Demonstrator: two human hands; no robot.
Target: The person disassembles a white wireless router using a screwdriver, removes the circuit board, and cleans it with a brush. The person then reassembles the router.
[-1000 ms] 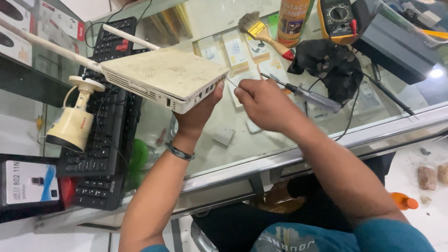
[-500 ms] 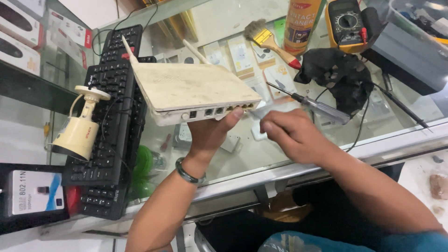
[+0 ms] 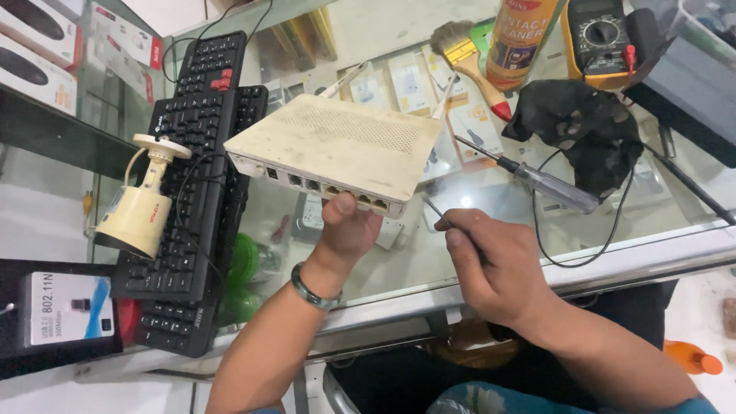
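Glass worktop (image 3: 537,253) spans the view, small packaged items visible beneath the pane. Two black keyboards (image 3: 192,176) stacked along the 9 o'clock side, a cream bullet-type camera (image 3: 138,215) lying on top of them. Dirty white router (image 3: 337,149) held above the glass near centre, port side facing the person, antennas pointing toward 12 o'clock. Left hand (image 3: 345,230) supports it from below at its 6 o'clock edge; fingers clamped on the router casing, thumb up against the port face. Right hand (image 3: 494,264), at 4 o'clock of the router, has fingers closed together around a thin metal tool (image 3: 435,210), tip aimed at the router's near corner, not touching. Black cloth (image 3: 583,130) at 2 o'clock. Clear-handled screwdriver (image 3: 537,178) lies on the glass between cloth and router. Paintbrush (image 3: 471,65) at 12 o'clock.
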